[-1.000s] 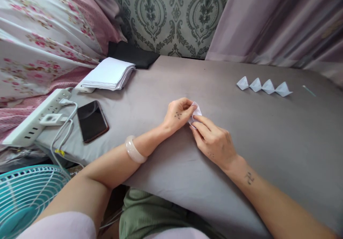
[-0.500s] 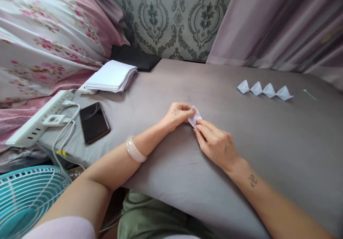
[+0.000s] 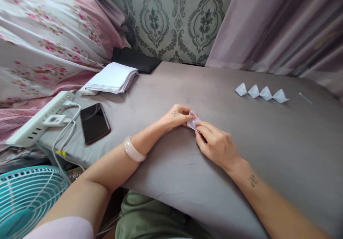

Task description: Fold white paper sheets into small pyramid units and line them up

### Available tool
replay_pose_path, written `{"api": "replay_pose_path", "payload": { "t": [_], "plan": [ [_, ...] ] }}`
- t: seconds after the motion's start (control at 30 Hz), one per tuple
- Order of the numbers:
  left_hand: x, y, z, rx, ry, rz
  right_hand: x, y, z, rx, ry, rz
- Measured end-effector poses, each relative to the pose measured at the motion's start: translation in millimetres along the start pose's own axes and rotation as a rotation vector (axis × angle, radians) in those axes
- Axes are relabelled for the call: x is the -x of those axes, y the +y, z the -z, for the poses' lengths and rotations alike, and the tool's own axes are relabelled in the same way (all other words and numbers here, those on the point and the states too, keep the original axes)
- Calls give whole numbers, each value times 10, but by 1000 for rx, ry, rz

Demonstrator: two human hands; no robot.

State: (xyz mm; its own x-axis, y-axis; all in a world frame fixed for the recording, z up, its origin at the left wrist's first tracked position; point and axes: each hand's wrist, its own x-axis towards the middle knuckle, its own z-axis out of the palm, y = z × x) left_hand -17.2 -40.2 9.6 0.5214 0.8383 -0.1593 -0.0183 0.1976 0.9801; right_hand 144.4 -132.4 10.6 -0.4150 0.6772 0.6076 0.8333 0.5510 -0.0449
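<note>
A small piece of folded white paper (image 3: 192,123) is held between my two hands, above the middle of the grey-covered table (image 3: 166,164). My left hand (image 3: 178,117) pinches its left side, thumb on top, the other fingers mostly hidden behind it. On the lower right edge, my right hand (image 3: 214,140) grips the paper between thumb and fingers. Farther off at the right stands a row of several folded white paper shapes (image 3: 266,93), pointed at the top and set side by side.
At the back left lies a stack of white paper (image 3: 111,77) beside a black cloth-like item (image 3: 138,59). A phone (image 3: 95,123), a power strip (image 3: 43,117) with cables, and a turquoise fan (image 3: 29,203) are at the left. A thin swab-like stick (image 3: 305,98) lies far right.
The paper's upper tip stands lower and its visible face looks narrower between my fingers. Both hands keep their hold. The view has shifted slightly.
</note>
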Motion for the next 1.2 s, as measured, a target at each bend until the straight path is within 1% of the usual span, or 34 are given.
{"api": "replay_pose_path", "payload": {
  "t": [0.03, 0.13, 0.2, 0.37, 0.43, 0.5, 0.67, 0.8, 0.9, 1.0, 1.1, 1.2],
  "plan": [
    [-3, 3, -1, 0, 27, 0, -3, 0, 2, -1, 1, 6],
    [-17, -8, -18, -25, 162, -36, -14, -8, 5, 11, -5, 38],
    [-24, -30, -24, -54, 193, -58, -16, -15, 9, 20, -16, 50],
    [-29, -78, 26, -137, 92, -85, 3, -13, 20, 44, -62, -16],
    [-28, -78, 45, -212, 103, -106, 11, -10, 18, 44, -85, -22],
    [-29, -70, 49, -235, 142, -109, 12, -10, 11, 38, -79, -10],
    [-34, -42, 9, -61, 199, -52, -6, -13, -1, 21, -58, 8],
    [-31, -31, -25, -18, 219, -26, -9, -23, 1, 41, -78, -23],
    [-25, -45, -41, -22, 186, -31, -19, -31, -11, 63, -91, -27],
    [-22, -81, -47, -116, 165, -86, -40, -37, -32, 76, -115, -14],
    [-23, -116, -45, -253, 179, -147, -62, -48, -41, 73, -131, -5],
    [-24, -114, -40, -350, 194, -155, -74, -61, -35, 63, -145, -12]
  ]
}}
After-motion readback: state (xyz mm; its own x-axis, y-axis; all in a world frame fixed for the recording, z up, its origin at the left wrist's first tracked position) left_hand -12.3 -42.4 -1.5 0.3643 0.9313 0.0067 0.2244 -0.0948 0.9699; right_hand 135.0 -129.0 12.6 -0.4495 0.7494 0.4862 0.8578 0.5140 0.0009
